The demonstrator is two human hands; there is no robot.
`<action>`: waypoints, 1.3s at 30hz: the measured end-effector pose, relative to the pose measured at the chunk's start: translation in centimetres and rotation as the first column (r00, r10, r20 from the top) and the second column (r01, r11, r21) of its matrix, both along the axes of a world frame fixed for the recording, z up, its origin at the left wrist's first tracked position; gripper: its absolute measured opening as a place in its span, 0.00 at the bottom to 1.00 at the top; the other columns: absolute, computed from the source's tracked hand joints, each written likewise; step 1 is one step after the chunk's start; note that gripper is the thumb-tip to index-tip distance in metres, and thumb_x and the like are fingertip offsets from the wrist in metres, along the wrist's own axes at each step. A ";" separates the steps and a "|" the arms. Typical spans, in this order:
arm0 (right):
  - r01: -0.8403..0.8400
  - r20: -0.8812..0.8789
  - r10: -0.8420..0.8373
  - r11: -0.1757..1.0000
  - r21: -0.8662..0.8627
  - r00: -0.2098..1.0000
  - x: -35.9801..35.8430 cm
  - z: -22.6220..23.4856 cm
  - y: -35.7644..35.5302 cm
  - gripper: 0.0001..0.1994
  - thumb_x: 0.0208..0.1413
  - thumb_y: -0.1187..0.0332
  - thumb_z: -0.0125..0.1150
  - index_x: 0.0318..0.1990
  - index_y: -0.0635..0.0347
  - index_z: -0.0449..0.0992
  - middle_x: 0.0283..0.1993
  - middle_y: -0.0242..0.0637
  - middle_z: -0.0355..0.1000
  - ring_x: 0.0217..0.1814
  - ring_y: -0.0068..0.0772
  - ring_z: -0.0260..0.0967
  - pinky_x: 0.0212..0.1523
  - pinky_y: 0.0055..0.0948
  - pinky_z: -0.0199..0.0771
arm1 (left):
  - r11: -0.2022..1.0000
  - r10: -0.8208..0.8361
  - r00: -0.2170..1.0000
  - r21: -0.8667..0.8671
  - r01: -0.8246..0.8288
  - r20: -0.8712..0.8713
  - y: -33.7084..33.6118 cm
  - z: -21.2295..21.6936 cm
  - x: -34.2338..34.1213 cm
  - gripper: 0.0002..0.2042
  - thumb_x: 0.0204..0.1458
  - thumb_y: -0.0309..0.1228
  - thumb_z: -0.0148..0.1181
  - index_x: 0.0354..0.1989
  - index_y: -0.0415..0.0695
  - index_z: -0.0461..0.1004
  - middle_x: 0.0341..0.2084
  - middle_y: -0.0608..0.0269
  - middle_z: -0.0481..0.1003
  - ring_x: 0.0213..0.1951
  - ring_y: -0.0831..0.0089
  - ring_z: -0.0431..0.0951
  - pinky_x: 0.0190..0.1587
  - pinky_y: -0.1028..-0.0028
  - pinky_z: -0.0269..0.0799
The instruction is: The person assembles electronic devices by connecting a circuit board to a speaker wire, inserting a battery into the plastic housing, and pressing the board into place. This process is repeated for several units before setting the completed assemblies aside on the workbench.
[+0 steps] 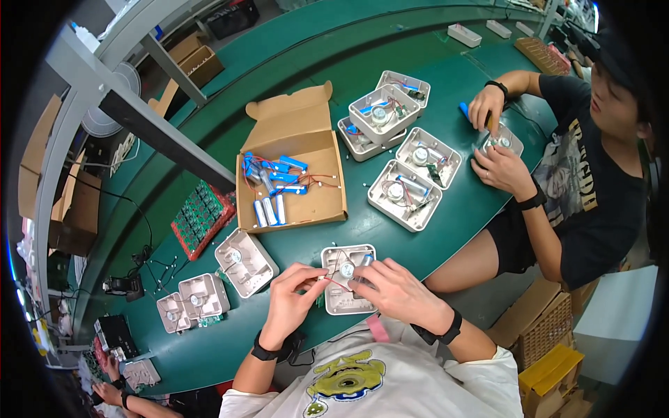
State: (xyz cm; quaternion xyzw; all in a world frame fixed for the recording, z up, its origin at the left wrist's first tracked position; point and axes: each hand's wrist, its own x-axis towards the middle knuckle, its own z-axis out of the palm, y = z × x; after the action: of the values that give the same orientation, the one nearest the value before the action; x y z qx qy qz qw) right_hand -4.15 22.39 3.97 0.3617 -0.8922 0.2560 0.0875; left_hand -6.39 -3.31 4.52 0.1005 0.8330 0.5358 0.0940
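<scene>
In front of me on the green bench lies an open white plastic housing (339, 304) with a round silver speaker (347, 269) inside. My left hand (296, 296) is at its left edge, thumb and forefinger pinching the end of a thin red wire (338, 284). From the right, my right hand (398, 294) reaches over the housing. Its fingers are curled round a blue battery (367, 260) inside, which they partly cover. The wire runs between my two hands.
A cardboard box (306, 212) of blue batteries stands beyond the housing. Several open housings (405, 195) lie to its right, others (245, 263) to the left near green circuit boards (200, 217). At right a co-worker's hands (503, 164) work on another housing. A grey post rises at left.
</scene>
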 end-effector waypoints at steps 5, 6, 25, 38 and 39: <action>-0.001 -0.044 0.003 0.999 0.054 0.999 -0.7 0.0 0.0 0.16 0.53 0.73 0.64 0.50 0.53 0.82 0.53 0.34 0.73 0.49 0.34 0.71 0.49 0.34 0.70 | 0.999 -0.043 0.999 -0.005 0.043 -0.009 0.4 0.7 -0.3 0.11 0.56 0.19 0.72 0.47 0.37 0.86 0.41 0.60 0.80 0.40 0.75 0.83 0.43 0.77 0.82; -0.009 -0.042 0.010 0.999 0.037 0.999 -0.9 0.1 -0.1 0.15 0.53 0.74 0.65 0.49 0.53 0.82 0.53 0.34 0.73 0.48 0.34 0.71 0.48 0.34 0.70 | 0.999 -0.047 0.999 -0.004 0.047 -0.007 0.5 0.8 -0.4 0.11 0.56 0.19 0.72 0.47 0.38 0.87 0.41 0.60 0.80 0.40 0.74 0.83 0.43 0.76 0.82; 0.429 0.361 -0.277 0.777 -0.460 0.890 -3.2 -0.3 -2.5 0.08 0.62 0.81 0.65 0.48 0.66 0.81 0.39 0.43 0.80 0.31 0.34 0.79 0.34 0.30 0.79 | 0.996 -0.007 1.000 -0.088 0.007 -0.006 0.2 0.7 -1.8 0.07 0.56 0.24 0.74 0.42 0.37 0.86 0.33 0.63 0.80 0.34 0.78 0.79 0.37 0.78 0.77; 0.502 0.369 -0.445 0.862 -0.069 0.816 5.0 0.2 -4.8 0.56 0.39 0.60 0.88 0.75 0.67 0.56 0.78 0.62 0.54 0.72 0.67 0.60 0.69 0.56 0.65 | 0.971 0.239 0.965 -0.060 -0.233 0.109 2.2 -0.8 2.1 0.06 0.57 0.25 0.75 0.34 0.36 0.84 0.27 0.70 0.81 0.27 0.89 0.73 0.29 0.83 0.68; 0.519 0.365 -0.461 0.851 -0.074 0.809 4.9 -0.5 -5.1 0.59 0.38 0.59 0.89 0.75 0.67 0.55 0.78 0.62 0.54 0.71 0.66 0.61 0.69 0.55 0.65 | 0.962 0.275 0.953 -0.023 -0.274 0.125 2.5 -1.3 2.6 0.06 0.57 0.25 0.75 0.34 0.36 0.84 0.27 0.70 0.81 0.27 0.89 0.73 0.29 0.83 0.67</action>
State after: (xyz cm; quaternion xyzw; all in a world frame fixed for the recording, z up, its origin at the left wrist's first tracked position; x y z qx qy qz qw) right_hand 0.74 17.31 3.51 0.0609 -0.9315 0.3573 0.0292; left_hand -3.81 -0.81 3.18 -0.0504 0.8328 0.5466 0.0717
